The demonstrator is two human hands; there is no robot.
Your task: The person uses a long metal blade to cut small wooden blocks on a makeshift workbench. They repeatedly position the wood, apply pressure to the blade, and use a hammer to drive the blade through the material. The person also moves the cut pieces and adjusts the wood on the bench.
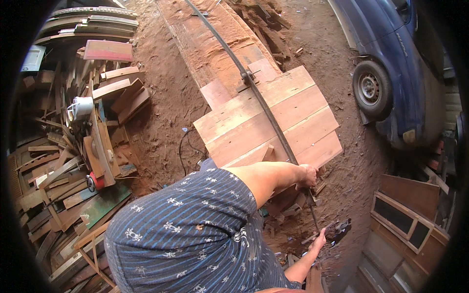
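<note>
A long dark metal bar clamp (267,111) lies across a panel of several wooden boards (273,128) set edge to edge. The clamp's far jaw (247,77) sits at the panel's far edge, with a small wood block beneath it. My left hand (307,176) is closed around the clamp at the panel's near edge; its fingertips are partly hidden. Further along, past the panel, my right hand (318,241) grips the thin near end of the clamp. A short wooden piece (267,152) rests on the panel beside my left forearm.
The panel lies on a long sawdust-covered bench (207,46). Heaped scrap wood (63,180) fills the left side, with a white bucket (80,106) on it. A blue car (391,58) stands at the right, above framed wooden panels (403,222). A black cable (181,151) trails on the dirt.
</note>
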